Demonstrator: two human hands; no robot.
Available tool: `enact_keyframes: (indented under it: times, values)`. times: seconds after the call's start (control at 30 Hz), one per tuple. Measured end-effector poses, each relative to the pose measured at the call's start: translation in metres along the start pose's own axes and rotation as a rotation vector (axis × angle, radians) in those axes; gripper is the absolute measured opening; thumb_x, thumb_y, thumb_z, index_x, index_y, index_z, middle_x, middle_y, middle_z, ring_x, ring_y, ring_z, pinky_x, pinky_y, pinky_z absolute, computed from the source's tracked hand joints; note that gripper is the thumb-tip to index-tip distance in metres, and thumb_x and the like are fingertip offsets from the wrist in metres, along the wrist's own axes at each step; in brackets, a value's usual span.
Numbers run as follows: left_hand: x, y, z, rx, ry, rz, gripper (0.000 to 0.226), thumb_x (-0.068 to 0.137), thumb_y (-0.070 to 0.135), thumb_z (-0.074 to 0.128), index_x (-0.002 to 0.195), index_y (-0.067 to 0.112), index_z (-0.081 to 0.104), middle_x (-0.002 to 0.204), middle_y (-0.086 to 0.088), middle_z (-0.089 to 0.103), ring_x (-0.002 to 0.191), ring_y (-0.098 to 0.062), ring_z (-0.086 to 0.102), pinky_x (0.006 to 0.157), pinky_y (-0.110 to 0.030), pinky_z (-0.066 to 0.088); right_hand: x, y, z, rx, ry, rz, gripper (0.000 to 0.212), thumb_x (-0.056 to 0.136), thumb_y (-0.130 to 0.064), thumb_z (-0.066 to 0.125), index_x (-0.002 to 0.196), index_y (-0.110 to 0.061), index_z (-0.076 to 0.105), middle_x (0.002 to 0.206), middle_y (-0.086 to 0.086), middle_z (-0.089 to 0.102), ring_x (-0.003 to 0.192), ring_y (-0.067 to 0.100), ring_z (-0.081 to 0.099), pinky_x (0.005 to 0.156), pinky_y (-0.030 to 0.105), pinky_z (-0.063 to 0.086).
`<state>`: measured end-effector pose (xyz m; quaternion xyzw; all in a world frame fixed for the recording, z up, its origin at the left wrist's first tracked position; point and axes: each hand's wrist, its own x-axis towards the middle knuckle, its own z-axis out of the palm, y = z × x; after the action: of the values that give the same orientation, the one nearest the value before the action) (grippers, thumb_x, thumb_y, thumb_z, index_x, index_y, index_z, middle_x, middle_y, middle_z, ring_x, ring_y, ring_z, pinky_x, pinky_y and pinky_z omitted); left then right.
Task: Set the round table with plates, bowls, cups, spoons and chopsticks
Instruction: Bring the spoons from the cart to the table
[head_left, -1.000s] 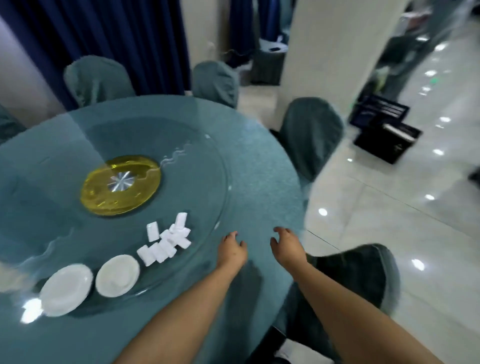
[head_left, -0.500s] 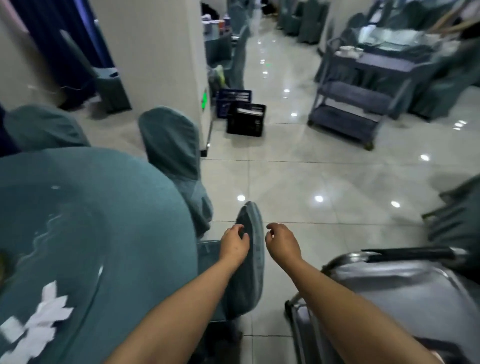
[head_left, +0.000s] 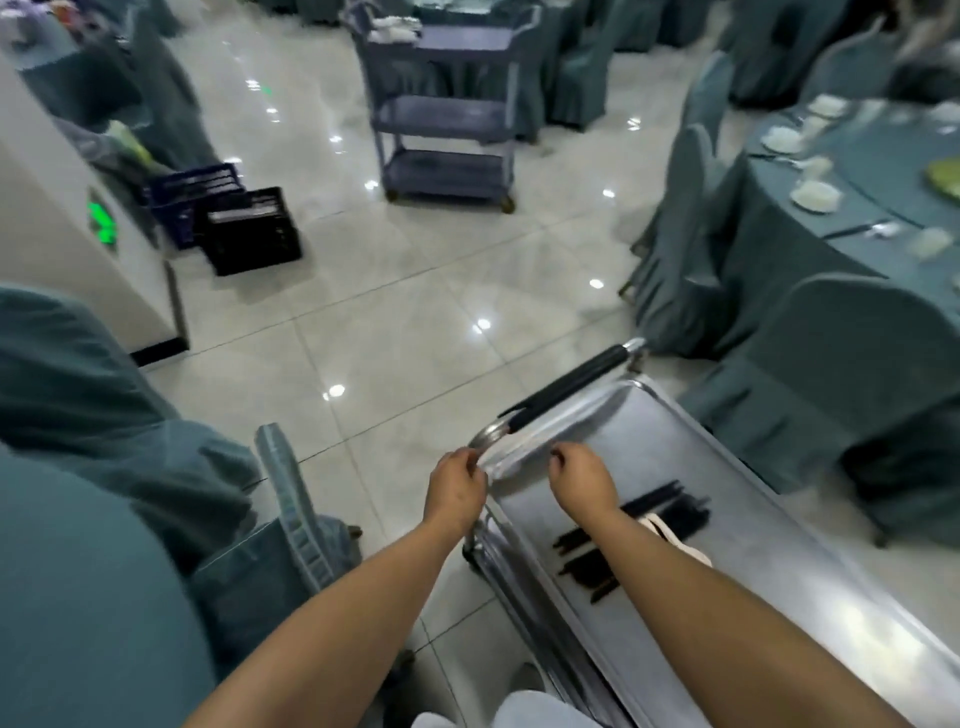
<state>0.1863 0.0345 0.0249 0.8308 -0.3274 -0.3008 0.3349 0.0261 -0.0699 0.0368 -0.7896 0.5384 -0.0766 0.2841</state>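
Note:
A steel cart (head_left: 789, 551) stands at lower right, with its black handle (head_left: 571, 387) at the far end. Several black chopsticks (head_left: 670, 506) lie on its top tray, partly hidden under my right forearm, with a white looped thing (head_left: 675, 535) across them. My right hand (head_left: 582, 478) hovers over the tray's near corner, fingers loosely curled, holding nothing. My left hand (head_left: 457, 491) is just left of the tray's rim by the handle's bend, also loosely curled and empty. The round table's teal cloth (head_left: 57, 587) fills the lower left.
A covered chair (head_left: 291, 499) stands between the table and the cart. Ahead are a grey plastic trolley (head_left: 447, 109), two crates (head_left: 249, 231) and a white pillar (head_left: 57, 218). At right, covered chairs (head_left: 852, 384) surround another table (head_left: 872, 166) set with dishes.
My view has swung right, away from the round table with its plates and white pieces, onto the steel cart. Both hands have come over the cart's near end.

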Motion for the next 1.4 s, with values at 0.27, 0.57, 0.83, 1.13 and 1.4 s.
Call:
enact_keyframes:
  times: [0.27, 0.57, 0.83, 1.13, 1.4]
  values:
    - [0.011, 0.034, 0.078, 0.083, -0.241, 0.075, 0.033, 0.096, 0.021, 0.052, 0.128, 0.017, 0.06, 0.118, -0.001, 0.066, 0.098, -0.016, 0.064, 0.086, -0.022, 0.048, -0.02, 0.085, -0.026, 0.074, 0.037, 0.264, 0.033, 0.095, -0.018, 0.045, 0.123, -0.014, 0.063, 0.119, 0.008, 0.065, 0.105, 0.026, 0.062, 0.089, 0.031, 0.05]
    - [-0.002, 0.027, 0.143, 0.131, -0.413, 0.028, 0.032, 0.096, 0.018, 0.051, 0.127, 0.016, 0.06, 0.125, 0.001, 0.064, 0.108, -0.017, 0.063, 0.097, -0.036, 0.053, -0.041, 0.161, -0.023, 0.025, 0.041, 0.479, 0.031, 0.096, -0.016, 0.044, 0.119, -0.014, 0.064, 0.12, 0.008, 0.061, 0.105, 0.027, 0.06, 0.079, 0.026, 0.042]
    - [0.001, 0.019, 0.175, 0.22, -0.449, 0.015, 0.029, 0.097, 0.018, 0.05, 0.122, 0.02, 0.062, 0.118, 0.0, 0.064, 0.1, -0.015, 0.061, 0.091, -0.034, 0.056, -0.036, 0.199, -0.016, -0.023, 0.007, 0.563, 0.036, 0.093, -0.01, 0.047, 0.128, -0.01, 0.059, 0.132, 0.011, 0.053, 0.116, 0.03, 0.055, 0.094, 0.034, 0.045]
    - [0.0, 0.009, 0.195, 0.264, -0.432, 0.038, 0.027, 0.098, 0.016, 0.049, 0.121, 0.019, 0.063, 0.114, 0.001, 0.067, 0.097, -0.013, 0.063, 0.09, -0.027, 0.054, -0.024, 0.223, 0.0, -0.169, -0.133, 0.512, 0.027, 0.094, -0.014, 0.047, 0.114, -0.007, 0.063, 0.122, 0.012, 0.055, 0.105, 0.032, 0.058, 0.083, 0.035, 0.047]
    - [-0.008, 0.011, 0.207, 0.247, -0.424, 0.046, 0.026, 0.097, 0.015, 0.048, 0.115, 0.02, 0.065, 0.107, 0.002, 0.066, 0.092, -0.013, 0.064, 0.088, -0.032, 0.057, -0.031, 0.231, 0.006, -0.115, -0.046, 0.464, 0.03, 0.096, -0.021, 0.052, 0.125, -0.011, 0.052, 0.126, 0.01, 0.048, 0.1, 0.031, 0.058, 0.081, 0.038, 0.05]
